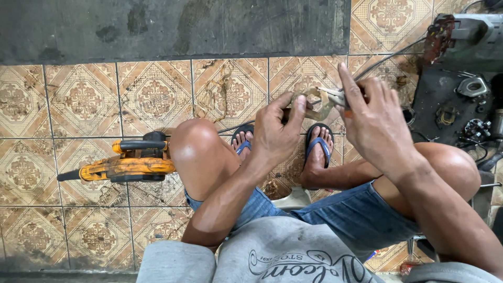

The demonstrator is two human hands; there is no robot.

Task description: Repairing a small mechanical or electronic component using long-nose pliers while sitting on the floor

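I sit with my knees apart above a patterned tile floor. My left hand pinches a small, pale, ring-shaped part between thumb and fingers. My right hand grips a pair of pliers whose jaws touch the same part. Both hands meet in front of me, above my feet in blue flip-flops. My fingers hide most of the part.
An orange and black power tool lies on the tiles left of my left knee. A dark mat at the right holds machine parts and wires. A grey wall runs along the top.
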